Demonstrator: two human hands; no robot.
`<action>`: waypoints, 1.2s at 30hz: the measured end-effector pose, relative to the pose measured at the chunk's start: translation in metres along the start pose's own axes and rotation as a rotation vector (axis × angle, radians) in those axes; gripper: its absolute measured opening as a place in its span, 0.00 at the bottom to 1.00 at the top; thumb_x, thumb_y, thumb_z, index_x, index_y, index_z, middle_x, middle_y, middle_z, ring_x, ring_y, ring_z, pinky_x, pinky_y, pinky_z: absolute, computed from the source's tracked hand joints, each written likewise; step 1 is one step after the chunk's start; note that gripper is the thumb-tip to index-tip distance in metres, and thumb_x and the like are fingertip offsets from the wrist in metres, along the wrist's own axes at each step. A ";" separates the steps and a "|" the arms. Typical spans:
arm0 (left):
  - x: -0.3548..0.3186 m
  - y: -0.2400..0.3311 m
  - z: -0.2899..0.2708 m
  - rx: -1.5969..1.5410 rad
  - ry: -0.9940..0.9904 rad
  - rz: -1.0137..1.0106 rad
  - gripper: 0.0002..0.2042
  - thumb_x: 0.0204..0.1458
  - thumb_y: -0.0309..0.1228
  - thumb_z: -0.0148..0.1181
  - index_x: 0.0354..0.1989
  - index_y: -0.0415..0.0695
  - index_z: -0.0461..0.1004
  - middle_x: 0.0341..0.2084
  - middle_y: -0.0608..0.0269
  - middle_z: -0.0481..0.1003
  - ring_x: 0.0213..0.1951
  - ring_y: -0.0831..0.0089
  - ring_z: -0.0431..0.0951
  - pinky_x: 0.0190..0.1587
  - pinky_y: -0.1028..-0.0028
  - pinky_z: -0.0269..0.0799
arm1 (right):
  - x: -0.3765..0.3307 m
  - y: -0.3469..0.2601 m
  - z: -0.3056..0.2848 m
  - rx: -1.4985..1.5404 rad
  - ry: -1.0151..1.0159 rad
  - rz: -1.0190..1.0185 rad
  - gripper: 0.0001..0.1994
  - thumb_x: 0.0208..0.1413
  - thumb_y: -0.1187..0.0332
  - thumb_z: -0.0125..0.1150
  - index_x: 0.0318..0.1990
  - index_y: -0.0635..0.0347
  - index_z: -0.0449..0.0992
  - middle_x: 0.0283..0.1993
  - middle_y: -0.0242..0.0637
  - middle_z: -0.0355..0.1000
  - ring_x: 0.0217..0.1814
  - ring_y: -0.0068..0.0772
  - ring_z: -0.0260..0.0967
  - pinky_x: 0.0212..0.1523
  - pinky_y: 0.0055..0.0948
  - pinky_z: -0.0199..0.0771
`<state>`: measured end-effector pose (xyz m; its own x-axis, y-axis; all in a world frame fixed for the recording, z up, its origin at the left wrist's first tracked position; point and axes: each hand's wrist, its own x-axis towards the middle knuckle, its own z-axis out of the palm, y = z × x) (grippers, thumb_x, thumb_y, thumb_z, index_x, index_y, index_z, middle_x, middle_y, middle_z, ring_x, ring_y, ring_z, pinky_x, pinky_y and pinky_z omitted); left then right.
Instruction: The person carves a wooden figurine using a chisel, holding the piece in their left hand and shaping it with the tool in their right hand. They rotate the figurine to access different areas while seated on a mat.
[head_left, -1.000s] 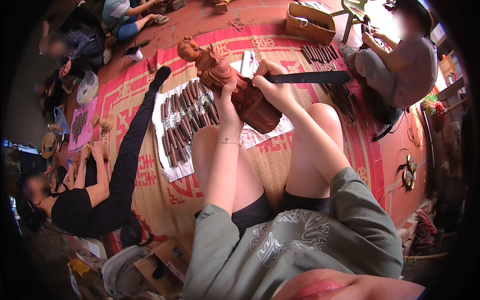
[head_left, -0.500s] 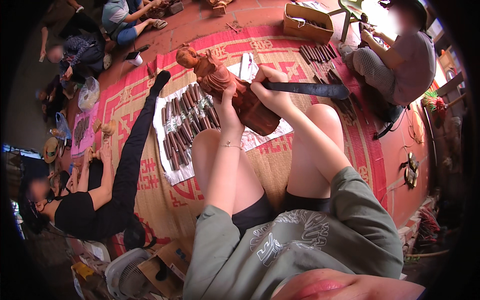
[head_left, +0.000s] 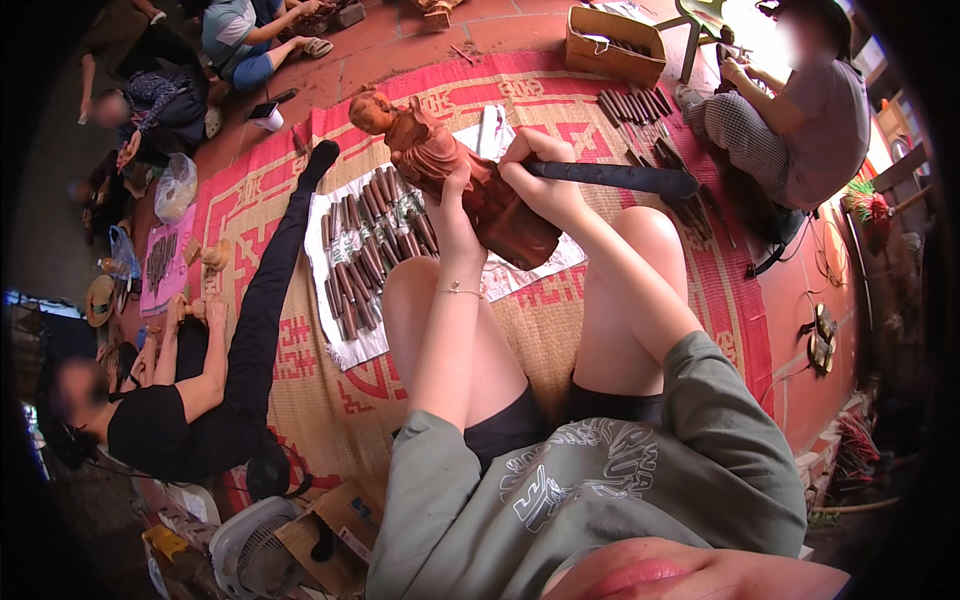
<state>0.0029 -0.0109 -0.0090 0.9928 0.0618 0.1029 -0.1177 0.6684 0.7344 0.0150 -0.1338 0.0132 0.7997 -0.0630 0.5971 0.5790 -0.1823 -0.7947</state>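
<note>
Above the red-and-tan woven mat, the reddish-brown wooden statuette lies tilted, its head to the far left and its base to the near right. The left hand is wrapped around its middle; the right hand is closed on a long, dark, flat tool at the statuette's right side, its working end hidden. Head and robe folds look already carved, while the base seems plainer, so shaping appears well advanced; what finer cutting is left cannot be told. Left of both hands, brown-handled tools lie in rows on a white cloth.
</note>
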 end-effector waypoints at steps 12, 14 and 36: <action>0.000 0.001 0.000 0.032 -0.016 0.030 0.22 0.48 0.34 0.57 0.52 0.43 0.61 0.42 0.64 0.67 0.43 0.73 0.70 0.46 0.73 0.68 | -0.001 -0.003 0.003 0.022 0.004 -0.024 0.07 0.37 0.79 0.54 0.17 0.64 0.62 0.13 0.35 0.60 0.16 0.20 0.57 0.19 0.24 0.57; -0.001 0.004 0.001 0.056 -0.046 0.038 0.23 0.48 0.34 0.57 0.52 0.43 0.60 0.42 0.64 0.67 0.43 0.74 0.70 0.46 0.73 0.68 | -0.002 -0.001 0.002 -0.044 0.013 -0.017 0.06 0.37 0.78 0.54 0.17 0.64 0.63 0.13 0.35 0.61 0.16 0.20 0.58 0.19 0.23 0.57; -0.001 0.013 0.009 0.234 -0.009 0.333 0.32 0.40 0.26 0.63 0.54 0.39 0.54 0.45 0.61 0.64 0.47 0.74 0.66 0.53 0.73 0.60 | 0.002 -0.006 0.004 0.411 -0.038 0.232 0.06 0.41 0.81 0.52 0.20 0.64 0.62 0.21 0.31 0.65 0.23 0.17 0.62 0.27 0.17 0.64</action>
<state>0.0002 -0.0090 0.0062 0.8992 0.2391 0.3663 -0.4362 0.4262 0.7925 0.0137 -0.1292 0.0184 0.9160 -0.0189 0.4007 0.3935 0.2361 -0.8885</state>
